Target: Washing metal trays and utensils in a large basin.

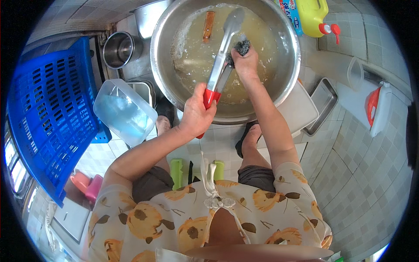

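Observation:
My left hand is closed around the red handle of metal tongs, whose tips point away over a large steel basin. My right hand grips a dark steel-wool scrubber against one arm of the tongs. Cloudy, yellowish water with foam along one side fills the basin's lower part. A wooden handle shows in the water near the far side; what it belongs to is hidden.
At the left stand a blue plastic basket, a translucent tub and a steel pot. Right of the basin are a white lidded container, a steel tray and a clear plastic container. A yellow detergent bottle stands at the far right.

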Demonstrator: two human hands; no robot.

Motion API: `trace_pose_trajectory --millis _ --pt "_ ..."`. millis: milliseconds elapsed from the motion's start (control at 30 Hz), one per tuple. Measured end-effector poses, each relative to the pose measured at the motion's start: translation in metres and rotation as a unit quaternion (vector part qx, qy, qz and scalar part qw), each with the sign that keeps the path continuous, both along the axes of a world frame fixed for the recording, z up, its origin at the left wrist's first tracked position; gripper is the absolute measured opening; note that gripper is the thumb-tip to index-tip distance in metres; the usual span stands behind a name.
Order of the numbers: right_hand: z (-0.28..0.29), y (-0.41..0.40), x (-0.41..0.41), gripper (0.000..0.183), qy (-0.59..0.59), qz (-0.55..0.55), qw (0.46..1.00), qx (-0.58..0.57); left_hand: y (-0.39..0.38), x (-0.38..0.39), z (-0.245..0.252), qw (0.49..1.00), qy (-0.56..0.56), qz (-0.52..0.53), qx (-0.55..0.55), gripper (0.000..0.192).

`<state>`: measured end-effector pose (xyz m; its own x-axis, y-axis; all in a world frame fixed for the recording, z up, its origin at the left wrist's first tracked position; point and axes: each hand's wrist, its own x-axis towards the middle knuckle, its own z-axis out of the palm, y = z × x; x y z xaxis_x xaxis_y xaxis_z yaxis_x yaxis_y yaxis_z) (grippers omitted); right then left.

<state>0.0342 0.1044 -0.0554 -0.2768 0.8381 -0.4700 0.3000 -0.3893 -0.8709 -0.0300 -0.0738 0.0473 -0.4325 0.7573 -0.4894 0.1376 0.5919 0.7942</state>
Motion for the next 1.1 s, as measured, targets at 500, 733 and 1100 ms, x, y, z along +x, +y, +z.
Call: trace_pose_trajectory --millis 500,733,1100 --pt "-0.017 0.079 0.047 0.05 -0.387 0.12 0.85 0.338 -0.022 -0.04 0.034 0.992 -0.122 -0.007 -0.035 0.022" --pt "0.033 0.045 0.047 0.038 -0.364 0.353 0.834 0.216 -0.008 -0.041 -0.009 0.995 0.077 -0.057 0.002 0.034" --pt "0.053 -0.018 -0.003 0.058 -0.009 0.068 0.99 0.121 0.016 0.002 -0.013 0.976 0.182 -0.12 -0.013 0.028"
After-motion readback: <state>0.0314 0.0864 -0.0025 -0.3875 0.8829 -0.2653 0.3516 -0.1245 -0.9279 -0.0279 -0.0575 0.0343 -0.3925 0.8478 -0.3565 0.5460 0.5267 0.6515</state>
